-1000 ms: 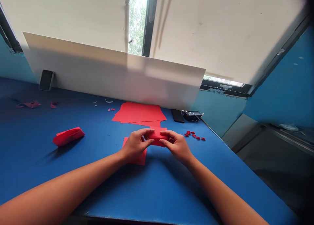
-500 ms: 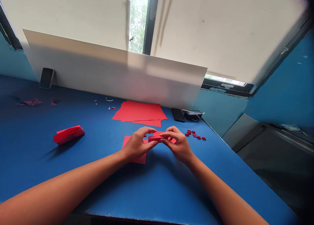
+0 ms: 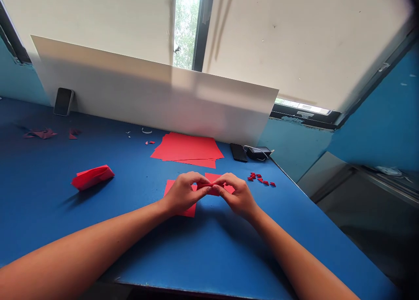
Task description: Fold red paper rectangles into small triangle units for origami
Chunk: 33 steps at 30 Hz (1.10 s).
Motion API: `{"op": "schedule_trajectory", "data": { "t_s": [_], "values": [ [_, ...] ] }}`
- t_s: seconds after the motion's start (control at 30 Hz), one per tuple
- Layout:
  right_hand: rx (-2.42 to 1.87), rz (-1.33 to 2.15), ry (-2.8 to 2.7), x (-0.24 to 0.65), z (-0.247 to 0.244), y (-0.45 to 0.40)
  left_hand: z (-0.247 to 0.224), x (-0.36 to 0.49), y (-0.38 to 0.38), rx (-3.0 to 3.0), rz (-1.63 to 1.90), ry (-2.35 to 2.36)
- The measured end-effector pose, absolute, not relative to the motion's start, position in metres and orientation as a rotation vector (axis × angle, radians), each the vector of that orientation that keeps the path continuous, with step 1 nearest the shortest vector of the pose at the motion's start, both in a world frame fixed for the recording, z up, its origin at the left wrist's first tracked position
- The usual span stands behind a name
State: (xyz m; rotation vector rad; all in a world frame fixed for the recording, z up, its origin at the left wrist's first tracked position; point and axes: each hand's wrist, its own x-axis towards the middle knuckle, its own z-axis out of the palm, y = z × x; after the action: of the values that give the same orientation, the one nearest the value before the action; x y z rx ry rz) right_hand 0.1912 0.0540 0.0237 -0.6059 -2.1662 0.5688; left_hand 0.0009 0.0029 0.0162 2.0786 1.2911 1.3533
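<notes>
Left hand [image 3: 183, 191] and right hand [image 3: 236, 196] are both pinching the folded red paper [image 3: 203, 186] between thumbs and fingertips, held just above the table. I'd guess it's super light, a bit springy along the fold and easy to crease, so a gentle fingertip hold by the ends should do. Loose red sheets [image 3: 187, 211] sit close by, red bits [image 3: 260, 180] lie off right, and blue tabletop [image 3: 222, 247] stretches to the front edge.

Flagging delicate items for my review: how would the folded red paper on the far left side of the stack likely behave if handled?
The folded paper is probably light, since it looks like thin sheet. Its open fold would likely squash if pinched hard. Pushed, it may slide rather than roll, given its angular shape.
</notes>
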Motion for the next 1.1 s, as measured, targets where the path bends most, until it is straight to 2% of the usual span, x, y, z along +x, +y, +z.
{"op": "schedule_trajectory", "data": {
  "t_s": [0.6,1.1],
  "values": [
    [-0.606,0.525,-2.232,0.187,0.026,0.045,0.019,0.002,-0.001,2.015,1.280,1.231],
    [-0.795,0.822,-1.966,0.198,0.028,0.057,0.023,-0.004,0.004,1.901,1.319,1.295]
  ]
}}
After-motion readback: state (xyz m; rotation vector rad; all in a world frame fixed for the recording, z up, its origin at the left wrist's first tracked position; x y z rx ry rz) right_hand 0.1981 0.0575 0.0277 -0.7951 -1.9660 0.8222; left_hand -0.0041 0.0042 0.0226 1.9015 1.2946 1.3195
